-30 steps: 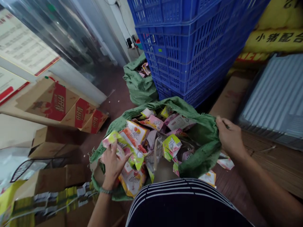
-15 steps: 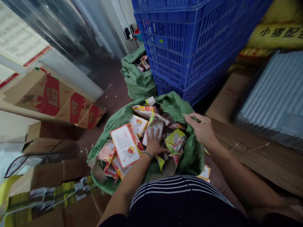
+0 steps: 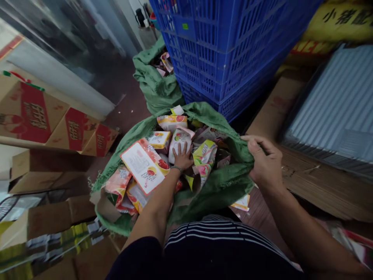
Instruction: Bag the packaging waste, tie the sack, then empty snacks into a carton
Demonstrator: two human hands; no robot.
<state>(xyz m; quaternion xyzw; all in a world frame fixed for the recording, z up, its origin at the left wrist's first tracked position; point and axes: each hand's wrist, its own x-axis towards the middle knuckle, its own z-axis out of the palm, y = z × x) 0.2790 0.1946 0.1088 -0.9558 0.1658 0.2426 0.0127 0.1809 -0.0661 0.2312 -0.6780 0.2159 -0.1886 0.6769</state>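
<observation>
A green sack (image 3: 215, 190) sits wide-mouthed on the dark reddish floor (image 3: 131, 103), right in front of the person's striped dark top (image 3: 215, 237), filled with crumpled, printed packaging. The left hand (image 3: 182, 156) reaches inside with its fingers spread apart and palm down, resting on a white-and-pink carton (image 3: 178, 138) near the middle of the heap; it is not closed around anything. A band (image 3: 176, 168) circles that wrist. The right hand (image 3: 264, 157) pinches the sack's rim between thumb and bent fingers, at the side toward the blue-grey ribbed stack (image 3: 332, 112). Beside the left forearm lies a flat white box with an orange border (image 3: 145, 167), tilted on the pile; a smaller yellow-edged box (image 3: 159, 140) lies just beyond it. A yellow-green carton (image 3: 205, 151) is on the other side of the left hand. Outside the sack, a scrap of packaging (image 3: 242, 203) lies on the floor below the right hand. Behind stands a second green sack (image 3: 157, 87), also holding packaging, next to stacked blue crates (image 3: 204, 50). Brown cartons with red panels (image 3: 32, 112) are off to the left.
</observation>
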